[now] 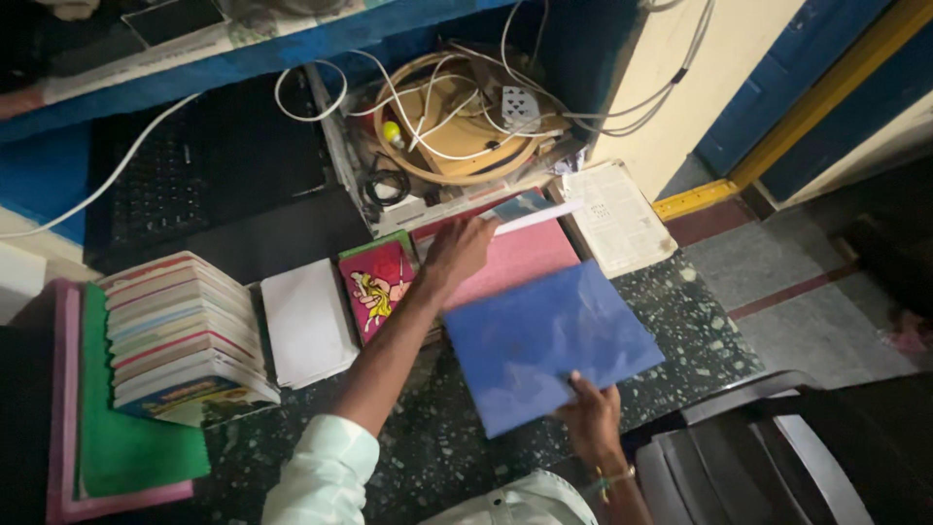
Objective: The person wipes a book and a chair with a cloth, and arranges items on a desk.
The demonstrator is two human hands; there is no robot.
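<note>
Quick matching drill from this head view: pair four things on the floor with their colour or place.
1. Flat hardcover book in the right hand
2. Thin book under the left hand
3. Tall stack of books
4. Folded newspaper

a. far left
b. pink
c. blue
d. by the cream wall

Pairs: 1-c, 2-b, 3-a, 4-d

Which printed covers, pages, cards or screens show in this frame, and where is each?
Blue book: centre, held by right hand, plain flat cover.
Pink picture book: beside left hand, yellow cartoon figure.
Printed sheet: right of pink folder, white with dark print.
Playing card: inside round hoop, white with dark pips.
</note>
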